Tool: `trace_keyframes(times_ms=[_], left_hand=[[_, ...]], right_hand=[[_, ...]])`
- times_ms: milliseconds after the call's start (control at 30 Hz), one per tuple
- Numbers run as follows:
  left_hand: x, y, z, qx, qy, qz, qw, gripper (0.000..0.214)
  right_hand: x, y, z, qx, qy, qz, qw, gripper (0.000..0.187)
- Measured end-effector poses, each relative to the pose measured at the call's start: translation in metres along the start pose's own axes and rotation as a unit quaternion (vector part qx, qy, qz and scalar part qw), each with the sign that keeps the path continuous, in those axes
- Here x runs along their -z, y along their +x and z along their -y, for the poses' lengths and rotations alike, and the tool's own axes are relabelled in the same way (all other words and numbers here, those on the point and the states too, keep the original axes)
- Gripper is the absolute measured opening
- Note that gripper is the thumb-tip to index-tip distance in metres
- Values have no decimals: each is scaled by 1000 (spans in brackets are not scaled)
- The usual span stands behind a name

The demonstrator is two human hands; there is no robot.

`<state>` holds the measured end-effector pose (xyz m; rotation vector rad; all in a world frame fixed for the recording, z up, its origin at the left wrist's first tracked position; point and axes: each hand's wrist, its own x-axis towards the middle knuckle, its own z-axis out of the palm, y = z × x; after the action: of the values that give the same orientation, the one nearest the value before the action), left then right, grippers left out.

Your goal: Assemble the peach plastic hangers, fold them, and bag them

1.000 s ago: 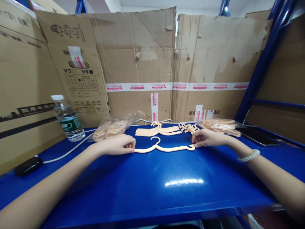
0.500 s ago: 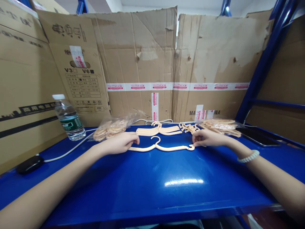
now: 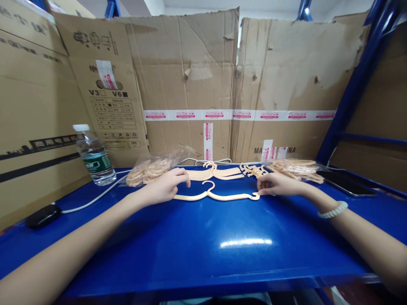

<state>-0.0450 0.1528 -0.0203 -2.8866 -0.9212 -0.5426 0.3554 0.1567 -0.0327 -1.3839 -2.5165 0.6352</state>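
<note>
A cream-coloured clothes hanger (image 3: 227,197) lies across the blue table, its hook pointing away from me. My left hand (image 3: 165,185) covers the hanger's left end, with the fingers curled and the index finger raised a little. At the other end is a small hook-shaped piece (image 3: 255,196). The curled fingertips of my right hand (image 3: 275,184) are closed at that piece; exactly what they pinch is partly hidden. Behind lies a stack of similar hangers (image 3: 227,173). A pile of small cream hook pieces (image 3: 254,170) sits just beyond my right hand.
Plastic bags of cream parts lie at left (image 3: 152,169) and right (image 3: 294,166). A water bottle (image 3: 95,159) and a black device (image 3: 43,216) with a white cable stand left. A phone (image 3: 346,184) lies right on the blue table (image 3: 203,245). Cardboard (image 3: 187,93) walls the back.
The fingers of my left hand have lifted slightly at the hanger's left end. My right hand stays at the right end. The view has shifted slightly.
</note>
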Motion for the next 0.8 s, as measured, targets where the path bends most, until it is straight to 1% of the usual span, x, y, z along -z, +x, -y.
trace_keyframes(times_ms=[333,467,800], left_hand=[[-2,1,-2,-19,0,-31,999,48],[-2,1,-1,-28,5,-41,999,48],[-3,1,-1,-27,-4,-30,999,49]], right_hand=[[0,1,0,-3,-5,-8,1000,50],[-1,1,0,1,-2,-12,1000,49],[-1,1,-1,-4,-10,-17,1000,43]])
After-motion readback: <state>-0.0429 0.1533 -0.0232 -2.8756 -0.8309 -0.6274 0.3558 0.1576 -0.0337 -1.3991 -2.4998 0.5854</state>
